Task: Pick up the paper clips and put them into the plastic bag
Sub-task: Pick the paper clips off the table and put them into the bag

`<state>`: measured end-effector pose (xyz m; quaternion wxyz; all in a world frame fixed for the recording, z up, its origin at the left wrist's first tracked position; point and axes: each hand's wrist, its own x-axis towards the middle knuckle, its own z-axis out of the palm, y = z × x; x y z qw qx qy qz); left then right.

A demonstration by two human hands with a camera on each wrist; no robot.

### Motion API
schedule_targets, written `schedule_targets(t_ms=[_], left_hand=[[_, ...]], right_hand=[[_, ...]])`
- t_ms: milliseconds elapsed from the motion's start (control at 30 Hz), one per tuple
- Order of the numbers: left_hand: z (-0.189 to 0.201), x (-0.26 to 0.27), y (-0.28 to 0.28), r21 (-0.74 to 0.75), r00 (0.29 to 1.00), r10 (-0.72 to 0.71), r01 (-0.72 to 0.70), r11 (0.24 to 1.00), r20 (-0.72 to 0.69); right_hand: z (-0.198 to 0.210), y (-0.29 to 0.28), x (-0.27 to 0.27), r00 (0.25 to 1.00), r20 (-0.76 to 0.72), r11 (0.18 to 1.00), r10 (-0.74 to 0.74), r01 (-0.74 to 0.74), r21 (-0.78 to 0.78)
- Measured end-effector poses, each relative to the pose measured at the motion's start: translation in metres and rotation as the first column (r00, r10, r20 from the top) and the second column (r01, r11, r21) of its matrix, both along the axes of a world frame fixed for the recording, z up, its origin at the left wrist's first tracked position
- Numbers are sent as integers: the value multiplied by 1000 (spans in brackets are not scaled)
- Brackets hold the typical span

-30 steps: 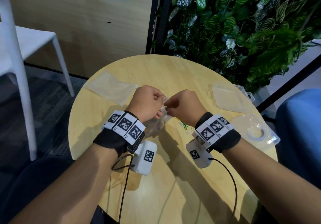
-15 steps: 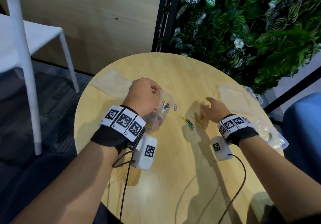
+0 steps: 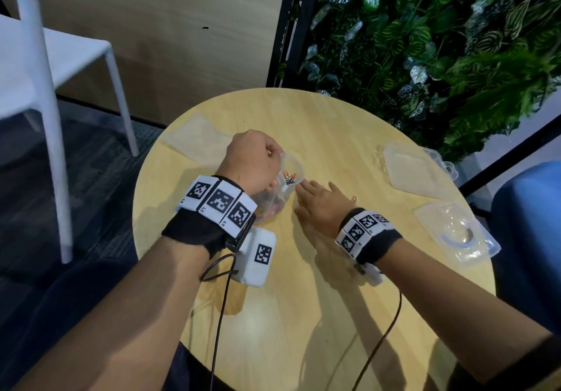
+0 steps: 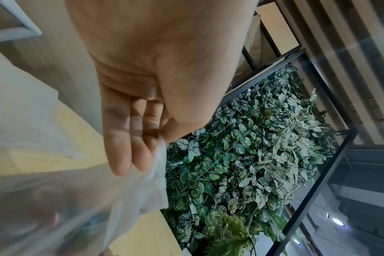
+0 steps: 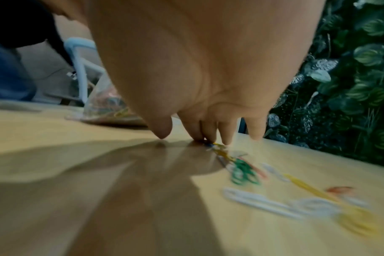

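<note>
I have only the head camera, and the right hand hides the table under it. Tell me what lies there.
Observer: In the right wrist view, loose paper clips, green, yellow and white, lie on the table. The right hand's fingers touch the near end of the scatter.
Operator: Say whether one is pinched.
Observer: None that I can see. The thumb stands apart from the fingers, though the view is blurred.
Operator: Report the left grip.
Observer: In the left wrist view, the left hand pinches the plastic bag's rim.
</note>
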<state>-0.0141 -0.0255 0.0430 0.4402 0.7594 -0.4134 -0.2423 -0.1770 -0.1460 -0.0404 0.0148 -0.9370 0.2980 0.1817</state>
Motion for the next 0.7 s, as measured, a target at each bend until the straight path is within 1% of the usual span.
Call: schedule_targets(t_ms=[67, 133, 233, 300, 367, 433, 500, 600, 633, 700], left_hand=[[0, -1, 0, 6, 1000, -10, 10, 1000, -2], [0, -3, 0, 10, 1000, -16, 16, 1000, -3], [1, -4, 2, 17, 1000, -22, 22, 1000, -3], [2, -6, 3, 18, 1000, -30, 30, 999, 6], [2, -9, 4, 23, 999, -42, 41, 999, 14], [1, -11, 4, 29, 999, -50, 49, 998, 16], [0, -11, 5, 32, 998, -57, 56, 998, 21], [-1, -11, 6, 40, 997, -68, 68, 997, 19], [-1, -11, 6, 44, 997, -70, 69, 997, 12], [0, -12, 6, 47, 997, -71, 71, 996, 5]], right_hand=[[-2, -2, -16, 998, -56, 1000, -26, 25, -18], [-4, 0, -31, 995, -70, 997, -69, 70, 13], [0, 5, -46, 994, 28, 994, -101, 100, 55], [5, 10, -49, 993, 64, 995, -101, 101, -6], [4, 15, -49, 988, 89, 987, -126, 134, -88], [1, 19, -50, 980, 102, 977, -169, 180, -112], [1, 20, -52, 959, 153, 965, -239, 252, -71], [7, 12, -56, 905, 279, 942, -321, 335, -2], [10, 8, -57, 890, 293, 933, -350, 360, 21], [16, -3, -57, 870, 273, 911, -409, 406, 72]])
